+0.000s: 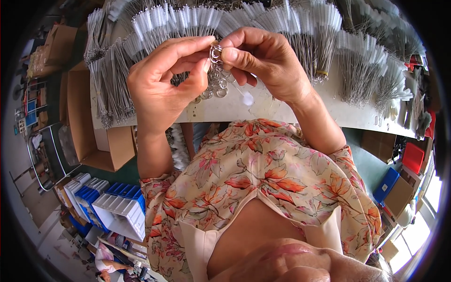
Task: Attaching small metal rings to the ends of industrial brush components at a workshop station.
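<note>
Up over the table's near edge, my left hand (162,77) and my right hand (265,61) meet. Between their fingertips is a small bunch of shiny metal rings (215,53). My left thumb and forefinger pinch it from one side, and my right thumb and forefinger from the other. How the rings link together is too small to tell. Below the fingers, more loose metal rings (221,88) lie in a pile on the table. A thin brush with a white tuft (247,98) points out from under my right hand; its other end is hidden.
Bundles of wire-handled brushes with white bristles (178,21) cover the back of the white table (272,110), with more bundles (361,61) at right. An open cardboard box (120,145) stands at left, white and blue bins (120,214) lower left, a red bin (413,157) at right. Another person (105,258) works lower left.
</note>
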`<state>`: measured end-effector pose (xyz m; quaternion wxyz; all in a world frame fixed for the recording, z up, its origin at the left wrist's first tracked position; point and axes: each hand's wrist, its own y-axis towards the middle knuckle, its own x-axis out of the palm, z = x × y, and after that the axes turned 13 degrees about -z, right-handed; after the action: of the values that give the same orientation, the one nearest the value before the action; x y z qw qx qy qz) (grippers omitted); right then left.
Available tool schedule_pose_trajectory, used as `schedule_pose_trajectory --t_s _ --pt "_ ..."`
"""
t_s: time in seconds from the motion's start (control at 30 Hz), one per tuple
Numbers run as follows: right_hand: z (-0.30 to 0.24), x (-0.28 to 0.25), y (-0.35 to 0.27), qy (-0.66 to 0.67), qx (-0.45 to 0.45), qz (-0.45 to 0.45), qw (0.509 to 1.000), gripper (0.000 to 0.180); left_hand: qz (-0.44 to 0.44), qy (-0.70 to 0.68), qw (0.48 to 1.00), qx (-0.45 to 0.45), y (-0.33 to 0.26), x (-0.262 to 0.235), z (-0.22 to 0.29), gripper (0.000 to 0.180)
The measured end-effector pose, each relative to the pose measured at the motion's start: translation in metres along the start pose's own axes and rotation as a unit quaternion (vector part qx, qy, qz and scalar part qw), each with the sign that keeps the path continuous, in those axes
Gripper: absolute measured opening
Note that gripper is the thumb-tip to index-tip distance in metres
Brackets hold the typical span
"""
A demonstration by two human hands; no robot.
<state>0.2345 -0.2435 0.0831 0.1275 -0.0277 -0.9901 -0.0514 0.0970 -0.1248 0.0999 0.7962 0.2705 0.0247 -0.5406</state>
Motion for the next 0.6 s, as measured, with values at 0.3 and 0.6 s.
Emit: schedule_pose_trajectory --t_s 0.3,0.6 --pt "0.001 0.001 -0.001 0.039 0.006 0.011 0.999 0.019 -0.001 0.017 0.999 0.029 0.001 0.002 0.005 0.029" --pt "0.008 0.01 -0.004 0.004 -0.081 0.057 0.995 0.018 -0.004 -0.007 1.0 -0.008 0.001 0.001 0.005 0.028"
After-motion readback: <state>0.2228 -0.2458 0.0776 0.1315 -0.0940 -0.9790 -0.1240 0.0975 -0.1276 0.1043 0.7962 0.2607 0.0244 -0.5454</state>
